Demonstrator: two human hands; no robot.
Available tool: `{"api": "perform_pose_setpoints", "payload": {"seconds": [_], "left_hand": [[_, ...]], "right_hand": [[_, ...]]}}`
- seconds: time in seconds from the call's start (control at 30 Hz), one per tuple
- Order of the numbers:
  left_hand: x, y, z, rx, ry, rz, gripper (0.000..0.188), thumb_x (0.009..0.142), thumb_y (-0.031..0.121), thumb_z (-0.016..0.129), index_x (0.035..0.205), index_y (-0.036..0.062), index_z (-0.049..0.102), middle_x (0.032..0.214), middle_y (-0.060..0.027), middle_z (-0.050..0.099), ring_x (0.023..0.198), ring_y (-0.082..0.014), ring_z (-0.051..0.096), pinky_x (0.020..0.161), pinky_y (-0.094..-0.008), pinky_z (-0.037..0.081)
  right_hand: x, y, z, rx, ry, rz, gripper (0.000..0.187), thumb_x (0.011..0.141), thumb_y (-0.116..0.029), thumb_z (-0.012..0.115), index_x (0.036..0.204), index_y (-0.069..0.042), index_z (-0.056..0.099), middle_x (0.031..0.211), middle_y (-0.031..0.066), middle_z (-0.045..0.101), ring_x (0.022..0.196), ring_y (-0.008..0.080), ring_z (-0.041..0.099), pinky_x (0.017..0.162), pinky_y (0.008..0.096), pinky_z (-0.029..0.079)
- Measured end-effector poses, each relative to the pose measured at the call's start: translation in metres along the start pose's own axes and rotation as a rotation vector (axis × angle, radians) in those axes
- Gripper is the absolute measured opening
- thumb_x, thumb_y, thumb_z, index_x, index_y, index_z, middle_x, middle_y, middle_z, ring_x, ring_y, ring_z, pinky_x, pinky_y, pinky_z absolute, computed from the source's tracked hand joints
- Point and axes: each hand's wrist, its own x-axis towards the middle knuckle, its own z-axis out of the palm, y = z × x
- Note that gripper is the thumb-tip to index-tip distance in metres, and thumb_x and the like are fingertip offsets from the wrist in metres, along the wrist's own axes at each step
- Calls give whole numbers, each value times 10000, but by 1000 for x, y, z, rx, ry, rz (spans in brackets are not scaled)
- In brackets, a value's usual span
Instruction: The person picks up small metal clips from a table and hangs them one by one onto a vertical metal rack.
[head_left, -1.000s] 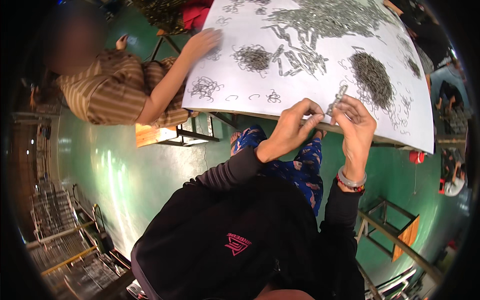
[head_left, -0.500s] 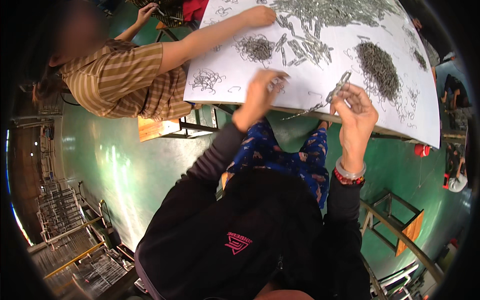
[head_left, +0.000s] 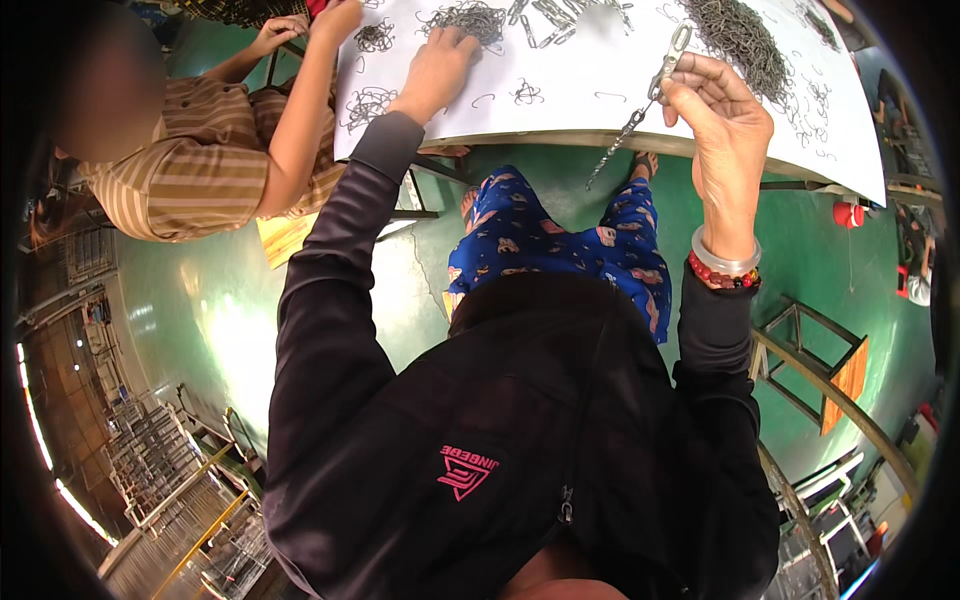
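My right hand (head_left: 722, 125) is raised at the table's near edge, pinching a flat silver metal link (head_left: 677, 48) between thumb and fingers. From it a short twisted chain (head_left: 616, 150) hangs down past the edge. My left hand (head_left: 440, 78) reaches across the white tabletop (head_left: 560, 85) to a tangled pile of dark wire hooks (head_left: 478, 22). Its fingers are bent together at the pile's near side; their tips are hidden, so I cannot see what they grip. A small cluster of hooks (head_left: 527, 93) and single loose hooks lie between my hands.
Silver metal links (head_left: 545, 28) lie beyond, and a large dark pile of chain-like pieces (head_left: 740, 45) is at the right. More hooks (head_left: 368, 106) lie at the left corner. A co-worker in a striped shirt (head_left: 200, 150) sits at left. A wood-topped stool (head_left: 845, 385) stands at lower right.
My left hand has moved left and away from me to the hook pile. My right hand still holds the link and chain. The co-worker's arm has drawn back from the middle of the table.
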Motion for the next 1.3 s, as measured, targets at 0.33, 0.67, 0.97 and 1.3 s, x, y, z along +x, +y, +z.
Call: {"api": "perform_pose_setpoints", "payload": {"seconds": [0.33, 0.67, 0.97, 1.3], "left_hand": [[-16, -18, 26, 103, -89, 123, 245, 804, 96, 476, 1023, 18, 553, 1130, -197, 526, 1089, -353, 490, 802, -420, 469], [27, -1, -7, -80, -52, 88, 148, 716, 98, 638, 857, 64, 603, 870, -85, 552, 898, -278, 514, 778, -367, 452], [64, -26, -25, 6, 125, 38, 84, 788, 88, 534, 858, 43, 547, 851, -102, 524, 878, -281, 516, 734, -386, 456], [40, -71, 18, -144, 57, -245, 39, 796, -9, 487, 785, -36, 513, 733, -262, 574, 722, -428, 563, 639, -498, 430]], "right_hand": [[-15, 3, -10, 58, -33, 204, 187, 779, 4, 591, 965, 16, 608, 796, 0, 603, 716, 57, 554, 631, 195, 456], [-10, 3, -19, -16, -84, 119, 171, 775, 26, 643, 943, 24, 612, 812, 5, 607, 749, 39, 558, 686, 182, 477], [-13, 1, -13, -63, -59, 77, 176, 759, -22, 643, 926, 32, 627, 776, 5, 601, 702, 37, 530, 656, 184, 460], [-12, 1, -5, 0, -113, 101, 174, 750, 6, 626, 923, 27, 624, 737, -42, 566, 677, 1, 489, 609, 155, 416]]}}
